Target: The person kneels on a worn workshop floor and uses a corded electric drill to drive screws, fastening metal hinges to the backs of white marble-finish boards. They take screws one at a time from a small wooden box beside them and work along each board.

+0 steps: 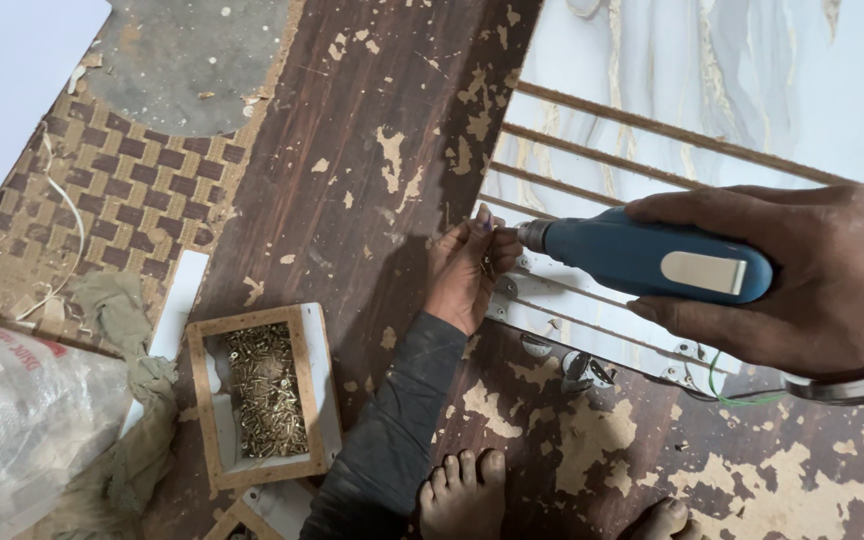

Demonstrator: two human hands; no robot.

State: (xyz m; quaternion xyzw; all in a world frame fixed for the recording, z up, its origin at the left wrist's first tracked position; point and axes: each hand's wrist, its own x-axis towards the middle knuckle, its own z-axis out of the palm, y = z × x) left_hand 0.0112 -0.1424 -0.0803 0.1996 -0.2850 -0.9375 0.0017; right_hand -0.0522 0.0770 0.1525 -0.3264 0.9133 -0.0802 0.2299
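The blue drill [652, 258] lies level across the right of the scene, its tip pointing left at the edge of a white marbled panel [712, 90] that rests on the worn brown board [372, 150]. The right hand [802, 275] is wrapped fully around the drill's body, fingers closed over the top and thumb below. It looks a solid, fairly heavy tool with a smooth plastic shell, so the thick middle of the body, where the hand sits now, seems the surest place to grip it. The left hand [467, 270] rests at the panel's left end, fingers curled and pinched at the drill's tip; whether they hold a screw there is too small to tell. Small metal fittings [584, 370] lie along the panel's near edge. To the near left stands a wooden tray of brass screws [267, 390], with a rag [127, 330] just beside it. Bare toes [462, 480] show at the near edge.
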